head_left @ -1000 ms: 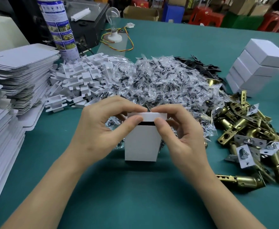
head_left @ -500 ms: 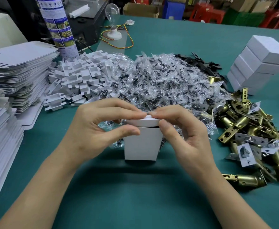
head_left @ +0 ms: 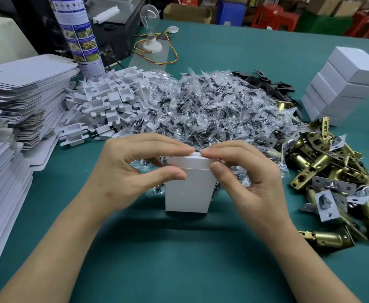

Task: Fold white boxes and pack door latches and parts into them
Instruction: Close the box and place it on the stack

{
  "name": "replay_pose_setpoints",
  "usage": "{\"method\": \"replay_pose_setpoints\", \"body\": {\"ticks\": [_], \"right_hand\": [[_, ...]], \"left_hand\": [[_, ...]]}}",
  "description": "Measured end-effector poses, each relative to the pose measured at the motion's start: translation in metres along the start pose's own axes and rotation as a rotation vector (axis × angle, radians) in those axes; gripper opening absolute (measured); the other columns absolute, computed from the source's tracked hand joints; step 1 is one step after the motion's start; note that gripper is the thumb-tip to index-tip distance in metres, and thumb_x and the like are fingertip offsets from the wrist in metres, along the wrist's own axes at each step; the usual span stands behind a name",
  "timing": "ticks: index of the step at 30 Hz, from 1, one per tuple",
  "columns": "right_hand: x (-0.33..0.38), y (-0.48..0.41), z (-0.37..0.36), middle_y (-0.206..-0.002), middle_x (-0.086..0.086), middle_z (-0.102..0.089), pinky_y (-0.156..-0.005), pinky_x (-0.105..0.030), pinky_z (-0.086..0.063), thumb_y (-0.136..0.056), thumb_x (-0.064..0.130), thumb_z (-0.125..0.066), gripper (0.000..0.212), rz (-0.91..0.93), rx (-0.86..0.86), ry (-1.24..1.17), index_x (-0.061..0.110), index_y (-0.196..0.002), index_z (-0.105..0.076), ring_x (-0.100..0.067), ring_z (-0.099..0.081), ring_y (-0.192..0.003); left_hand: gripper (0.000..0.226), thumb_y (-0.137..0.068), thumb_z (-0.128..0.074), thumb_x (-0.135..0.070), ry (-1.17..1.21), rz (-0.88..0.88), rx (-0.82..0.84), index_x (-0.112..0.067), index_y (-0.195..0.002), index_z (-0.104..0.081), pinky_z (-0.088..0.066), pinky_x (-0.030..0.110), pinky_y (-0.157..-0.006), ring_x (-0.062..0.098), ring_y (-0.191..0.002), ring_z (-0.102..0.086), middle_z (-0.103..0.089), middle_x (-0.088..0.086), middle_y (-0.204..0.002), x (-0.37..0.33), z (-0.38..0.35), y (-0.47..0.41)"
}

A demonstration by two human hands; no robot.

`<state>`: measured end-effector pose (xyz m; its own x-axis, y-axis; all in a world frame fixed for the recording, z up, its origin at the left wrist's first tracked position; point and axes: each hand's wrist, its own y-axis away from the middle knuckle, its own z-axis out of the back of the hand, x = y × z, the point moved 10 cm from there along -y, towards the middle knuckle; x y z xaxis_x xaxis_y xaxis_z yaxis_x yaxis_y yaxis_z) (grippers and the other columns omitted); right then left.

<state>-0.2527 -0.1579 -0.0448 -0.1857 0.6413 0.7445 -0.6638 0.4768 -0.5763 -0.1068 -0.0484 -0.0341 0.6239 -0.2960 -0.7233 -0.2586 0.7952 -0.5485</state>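
A white box (head_left: 187, 191) stands upright on the green table in front of me, its top lid folded down flat. My left hand (head_left: 126, 171) grips its upper left side, thumb on the front face and fingers over the lid. On the other side, my right hand (head_left: 244, 173) grips the upper right corner the same way. Fingertips of both hands meet on the lid. Brass door latches (head_left: 336, 176) lie heaped to the right. A pile of small clear parts bags (head_left: 214, 108) sits just behind the box.
Stacks of flat white box blanks (head_left: 19, 90) fill the left edge. White cardboard inserts (head_left: 104, 106) lie behind them. Closed white boxes (head_left: 345, 84) are stacked at the right. A spray can (head_left: 78, 33) and a bulb (head_left: 151, 29) stand at the back.
The lid went from slightly open with a dark gap showing to pressed flat on the box. Both hands' fingers moved up onto the lid.
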Motion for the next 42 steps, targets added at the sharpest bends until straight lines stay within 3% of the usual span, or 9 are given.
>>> {"method": "replay_pose_setpoints", "body": {"ticks": [5, 8, 15, 24, 29, 32, 34, 37, 42], "right_hand": [[-0.001, 0.001, 0.001, -0.109, 0.004, -0.073, -0.079, -0.031, -0.053, -0.097, 0.018, -0.065, 0.016, -0.008, -0.013, 0.025, 0.02, -0.108, -0.076, -0.019, -0.068, -0.106], [0.002, 0.0, 0.001, -0.11, -0.001, -0.073, -0.085, -0.024, -0.05, -0.097, 0.019, -0.069, 0.015, 0.038, 0.02, 0.052, 0.014, -0.108, -0.077, -0.016, -0.069, -0.107], [0.001, 0.001, 0.001, -0.112, -0.003, -0.071, -0.086, -0.025, -0.052, -0.094, 0.02, -0.072, 0.016, 0.08, 0.014, 0.161, 0.011, -0.106, -0.078, -0.013, -0.068, -0.106], [-0.008, 0.002, -0.001, -0.113, 0.002, -0.07, -0.08, -0.026, -0.054, -0.096, 0.02, -0.071, 0.015, 0.005, -0.003, 0.075, 0.018, -0.11, -0.076, -0.016, -0.068, -0.106], [-0.025, 0.005, -0.008, -0.122, 0.015, -0.069, -0.082, -0.037, -0.058, -0.091, 0.026, -0.078, 0.04, -0.094, 0.084, 0.083, 0.027, -0.129, -0.066, -0.017, -0.068, -0.106], [-0.035, 0.008, -0.013, -0.126, 0.019, -0.066, -0.085, -0.028, -0.056, -0.088, 0.03, -0.079, 0.063, -0.158, 0.135, 0.087, 0.04, -0.143, -0.051, -0.014, -0.068, -0.107], [-0.038, 0.009, -0.016, -0.128, 0.02, -0.065, -0.087, -0.02, -0.052, -0.086, 0.036, -0.078, 0.074, -0.191, 0.156, 0.055, 0.044, -0.149, -0.041, -0.013, -0.067, -0.112], [-0.043, 0.01, -0.017, -0.129, 0.018, -0.064, -0.087, -0.023, -0.049, -0.084, 0.044, -0.075, 0.075, -0.241, 0.154, 0.026, 0.042, -0.149, -0.039, -0.013, -0.066, -0.114], [-0.024, 0.011, -0.022, -0.14, 0.014, -0.053, -0.095, -0.019, -0.043, -0.083, 0.052, -0.077, 0.07, -0.16, 0.231, 0.174, 0.03, -0.143, -0.048, -0.008, -0.058, -0.123]], "left_hand": [[0.02, -0.091, -0.075, -0.029, -0.03, 0.001, -0.002, -0.029, -0.111, -0.075, -0.058, 0.024, -0.081, 0.013, -0.105, -0.074, -0.077, -0.013, -0.113, -0.001, -0.002, 0.001], [0.017, -0.092, -0.074, -0.027, -0.062, -0.028, -0.002, -0.026, -0.11, -0.076, -0.059, 0.028, -0.084, 0.014, -0.105, -0.074, -0.076, -0.009, -0.113, -0.005, -0.002, 0.0], [0.023, -0.092, -0.073, -0.024, -0.178, -0.085, -0.018, -0.018, -0.113, -0.075, -0.053, 0.021, -0.095, 0.005, -0.107, -0.072, -0.075, -0.003, -0.115, -0.008, -0.003, 0.0], [0.024, -0.091, -0.074, -0.021, -0.128, -0.048, -0.029, -0.018, -0.115, -0.076, -0.053, 0.019, -0.095, 0.007, -0.11, -0.072, -0.075, -0.003, -0.118, -0.001, -0.003, 0.0], [0.03, -0.09, -0.076, -0.029, 0.016, 0.128, 0.007, -0.033, -0.12, -0.076, -0.054, 0.014, -0.084, 0.009, -0.103, -0.072, -0.074, -0.014, -0.12, 0.023, -0.009, 0.004], [0.032, -0.09, -0.075, -0.03, 0.111, 0.3, -0.021, -0.048, -0.116, -0.076, -0.051, 0.011, -0.076, 0.002, -0.089, -0.069, -0.075, -0.018, -0.106, 0.045, -0.01, 0.008], [0.027, -0.09, -0.074, -0.032, 0.19, 0.383, -0.067, -0.047, -0.113, -0.077, -0.056, 0.018, -0.077, 0.005, -0.087, -0.071, -0.076, -0.013, -0.1, 0.055, -0.009, 0.011], [0.021, -0.091, -0.075, -0.031, 0.355, 0.494, -0.167, -0.04, -0.11, -0.08, -0.063, 0.029, -0.079, 0.011, -0.093, -0.074, -0.079, -0.003, -0.104, 0.068, -0.005, 0.014], [0.022, -0.085, -0.073, -0.033, 0.599, 0.729, -0.39, -0.031, -0.106, -0.081, -0.06, 0.023, -0.065, 0.013, -0.081, -0.073, -0.08, -0.003, -0.102, 0.091, 0.005, 0.027]]}}
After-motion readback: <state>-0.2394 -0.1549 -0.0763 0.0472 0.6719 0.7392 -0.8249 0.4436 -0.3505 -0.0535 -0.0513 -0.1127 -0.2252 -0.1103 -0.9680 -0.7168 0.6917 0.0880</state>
